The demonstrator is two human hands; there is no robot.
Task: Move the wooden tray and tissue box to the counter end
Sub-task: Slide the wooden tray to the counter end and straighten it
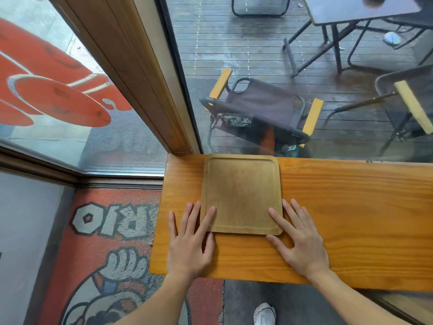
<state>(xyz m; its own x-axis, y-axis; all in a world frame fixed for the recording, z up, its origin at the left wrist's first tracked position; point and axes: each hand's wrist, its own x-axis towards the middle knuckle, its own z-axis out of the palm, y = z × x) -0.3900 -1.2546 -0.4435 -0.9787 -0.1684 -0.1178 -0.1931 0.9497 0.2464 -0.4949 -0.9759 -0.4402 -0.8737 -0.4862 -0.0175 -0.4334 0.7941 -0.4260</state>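
A square wooden tray (241,193) with a shallow raised rim lies flat near the left end of the orange wooden counter (351,207), its far edge against the window. My left hand (189,242) rests flat at the tray's near left corner, fingers spread, one fingertip over the rim. My right hand (297,235) lies flat at the near right corner, index finger on the tray. Neither hand grips it. No tissue box is in view.
The counter's left end (159,221) drops off to a red cartoon floor mat (105,254). A window pane (304,90) and wooden frame post (145,78) border the counter's far side. Outside stand folding chairs and a table. My shoe (264,313) shows below.
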